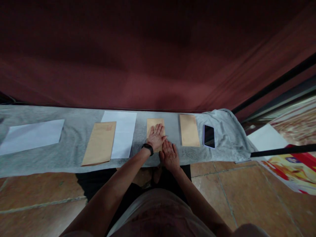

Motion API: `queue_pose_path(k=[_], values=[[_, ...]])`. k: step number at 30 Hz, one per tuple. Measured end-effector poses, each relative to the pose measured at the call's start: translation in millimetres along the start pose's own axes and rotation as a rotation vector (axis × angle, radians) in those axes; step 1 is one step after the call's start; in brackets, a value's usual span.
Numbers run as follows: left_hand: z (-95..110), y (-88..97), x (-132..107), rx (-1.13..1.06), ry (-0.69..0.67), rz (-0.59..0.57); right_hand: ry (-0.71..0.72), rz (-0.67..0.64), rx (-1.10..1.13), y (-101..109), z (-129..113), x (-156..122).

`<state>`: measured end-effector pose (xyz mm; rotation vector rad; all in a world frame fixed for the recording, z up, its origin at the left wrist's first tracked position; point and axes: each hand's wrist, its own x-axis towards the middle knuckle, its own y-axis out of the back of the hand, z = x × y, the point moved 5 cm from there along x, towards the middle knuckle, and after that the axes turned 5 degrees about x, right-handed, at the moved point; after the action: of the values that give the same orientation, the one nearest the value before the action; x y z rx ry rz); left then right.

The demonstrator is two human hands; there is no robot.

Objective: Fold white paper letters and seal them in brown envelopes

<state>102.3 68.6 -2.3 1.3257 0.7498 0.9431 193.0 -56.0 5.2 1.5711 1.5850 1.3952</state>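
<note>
A small brown envelope (154, 121) lies flat on the grey cloth in front of me. My left hand (156, 135), with a black band at the wrist, presses on it with fingers stretched out. Beside it, my right hand (170, 154) rests at the envelope's lower right edge, fingers extended and flat. The two hands touch or nearly touch near the left thumb. Much of the envelope is hidden under the left hand. Another brown envelope (189, 130) lies to the right of my hands.
A grey cloth (71, 131) covers the narrow table. On the left are a larger stack of brown envelopes (100, 143), white paper (124, 135) partly beneath it, and another white sheet (34, 133). A phone (209, 136) lies at right. A dark red curtain (148, 85) hangs behind.
</note>
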Motion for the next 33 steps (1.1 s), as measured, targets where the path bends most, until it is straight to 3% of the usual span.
queue_pose_path(k=[10,33], values=[[3.7,-1.1,-8.3,-0.024,-0.080,0.003,-0.007,-0.017,0.005,-1.8,0.9,-0.2],[13.7,7.0,-66.2,-0.057,-0.180,-0.016,-0.024,-0.030,0.031,-9.3,6.7,-2.8]])
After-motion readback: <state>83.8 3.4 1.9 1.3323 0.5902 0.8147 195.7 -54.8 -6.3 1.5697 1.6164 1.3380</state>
